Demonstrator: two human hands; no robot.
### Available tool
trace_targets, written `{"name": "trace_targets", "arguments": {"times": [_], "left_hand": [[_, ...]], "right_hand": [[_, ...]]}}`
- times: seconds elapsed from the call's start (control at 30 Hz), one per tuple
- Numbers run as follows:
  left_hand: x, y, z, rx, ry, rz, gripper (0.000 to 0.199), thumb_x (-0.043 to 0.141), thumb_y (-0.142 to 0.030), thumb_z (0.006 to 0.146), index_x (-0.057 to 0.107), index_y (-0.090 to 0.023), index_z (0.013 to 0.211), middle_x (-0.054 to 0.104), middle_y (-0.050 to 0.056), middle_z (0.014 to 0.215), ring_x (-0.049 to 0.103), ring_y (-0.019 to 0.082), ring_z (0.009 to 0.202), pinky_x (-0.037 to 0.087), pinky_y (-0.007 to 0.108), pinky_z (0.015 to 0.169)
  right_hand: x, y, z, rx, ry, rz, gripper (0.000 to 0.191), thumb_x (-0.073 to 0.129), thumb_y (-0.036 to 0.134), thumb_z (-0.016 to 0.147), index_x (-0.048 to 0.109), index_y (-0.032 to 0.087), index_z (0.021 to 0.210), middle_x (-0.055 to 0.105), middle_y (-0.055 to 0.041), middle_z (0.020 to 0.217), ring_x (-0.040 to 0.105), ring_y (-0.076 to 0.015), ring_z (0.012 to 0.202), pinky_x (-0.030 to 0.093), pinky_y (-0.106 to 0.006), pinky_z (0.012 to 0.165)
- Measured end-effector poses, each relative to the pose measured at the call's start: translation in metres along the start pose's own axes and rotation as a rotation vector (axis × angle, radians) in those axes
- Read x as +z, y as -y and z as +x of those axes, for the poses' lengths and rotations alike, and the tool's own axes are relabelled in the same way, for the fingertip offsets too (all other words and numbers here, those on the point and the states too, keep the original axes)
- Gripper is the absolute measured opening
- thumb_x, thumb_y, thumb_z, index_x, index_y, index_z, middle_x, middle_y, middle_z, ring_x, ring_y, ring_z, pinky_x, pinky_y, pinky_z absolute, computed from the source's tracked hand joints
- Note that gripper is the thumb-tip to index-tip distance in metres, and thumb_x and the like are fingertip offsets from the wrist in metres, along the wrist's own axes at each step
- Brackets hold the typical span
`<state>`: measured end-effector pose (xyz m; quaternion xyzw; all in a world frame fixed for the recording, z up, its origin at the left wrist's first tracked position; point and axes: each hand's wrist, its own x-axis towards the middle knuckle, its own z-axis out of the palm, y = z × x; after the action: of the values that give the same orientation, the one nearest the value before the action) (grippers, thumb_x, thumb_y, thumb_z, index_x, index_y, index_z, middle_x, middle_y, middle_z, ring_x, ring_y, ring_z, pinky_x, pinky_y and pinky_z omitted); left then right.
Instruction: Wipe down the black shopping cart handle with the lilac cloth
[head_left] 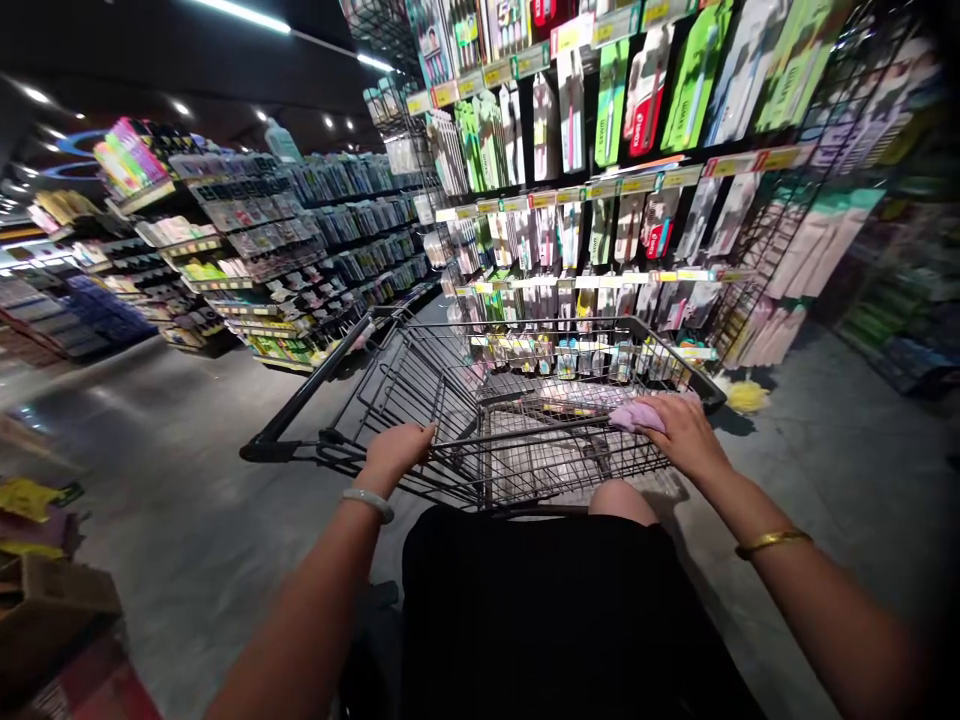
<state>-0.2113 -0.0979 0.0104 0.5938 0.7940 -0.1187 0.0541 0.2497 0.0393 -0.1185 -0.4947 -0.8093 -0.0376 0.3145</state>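
A black wire shopping cart stands sideways in front of my body, its handle bar off to the left. My left hand, with a pale bangle at the wrist, is closed round the cart's near top rail. A pink cloth is under the fingers of my right hand, pressed against the rim at the cart's right part. A gold bangle circles my right wrist. Through the wire mesh the cart's basket shows no goods that I can make out.
A tall rack of hanging packaged toothbrushes rises just beyond the cart. More stocked shelves line the left. A cardboard box sits at the lower left, and a yellow puff is low at the right.
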Motion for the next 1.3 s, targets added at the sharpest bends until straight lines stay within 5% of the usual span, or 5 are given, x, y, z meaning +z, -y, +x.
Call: {"name": "trace_targets", "arguments": {"times": [0.27, 0.43, 0.6, 0.97, 1.3], "left_hand": [[-0.003, -0.100, 0.005, 0.144, -0.371, -0.075, 0.067, 0.014, -0.050, 0.103, 0.072, -0.019, 0.085, 0.073, 0.009, 0.084, 0.067, 0.021, 0.082, 0.042, 0.029, 0.071], [0.007, -0.165, 0.021, 0.185, -0.304, -0.070, 0.073, 0.016, -0.054, 0.102, 0.074, -0.014, 0.084, 0.072, 0.013, 0.081, 0.069, 0.025, 0.078, 0.045, 0.031, 0.066], [0.010, -0.166, 0.029, 0.171, -0.227, -0.065, 0.076, 0.015, -0.056, 0.101, 0.074, -0.014, 0.077, 0.071, 0.014, 0.076, 0.069, 0.028, 0.077, 0.049, 0.034, 0.066], [0.011, -0.160, 0.030, 0.158, -0.224, -0.046, 0.073, 0.018, -0.056, 0.100, 0.072, -0.016, 0.070, 0.069, 0.012, 0.071, 0.069, 0.028, 0.073, 0.050, 0.035, 0.063], [0.006, -0.164, 0.028, 0.145, -0.189, -0.034, 0.070, 0.020, -0.051, 0.102, 0.074, -0.015, 0.078, 0.072, 0.015, 0.077, 0.071, 0.028, 0.082, 0.052, 0.035, 0.071]], "right_hand": [[0.015, 0.118, 0.010, -0.114, 0.036, 0.051, 0.037, 0.056, 0.038, 0.093, 0.062, 0.029, 0.128, 0.062, -0.0087, 0.126, 0.049, -0.0294, 0.122, 0.023, -0.053, 0.116], [-0.003, 0.056, 0.006, -0.272, 0.152, 0.028, 0.049, 0.058, 0.038, 0.093, 0.051, 0.033, 0.142, 0.058, -0.0053, 0.137, 0.048, -0.0256, 0.128, 0.029, -0.046, 0.115], [-0.010, -0.025, 0.001, -0.078, 0.024, -0.039, 0.048, 0.051, 0.047, 0.094, 0.055, 0.023, 0.136, 0.061, -0.0112, 0.131, 0.053, -0.0283, 0.124, 0.028, -0.052, 0.115], [-0.019, -0.045, 0.011, -0.063, 0.098, 0.047, 0.046, 0.040, 0.051, 0.098, 0.062, 0.024, 0.128, 0.066, -0.0080, 0.125, 0.057, -0.0257, 0.117, 0.038, -0.043, 0.105], [0.013, 0.051, -0.004, -0.080, -0.024, 0.000, 0.040, 0.052, 0.042, 0.094, 0.063, 0.025, 0.129, 0.063, -0.0098, 0.128, 0.052, -0.0283, 0.121, 0.022, -0.051, 0.116]]}}
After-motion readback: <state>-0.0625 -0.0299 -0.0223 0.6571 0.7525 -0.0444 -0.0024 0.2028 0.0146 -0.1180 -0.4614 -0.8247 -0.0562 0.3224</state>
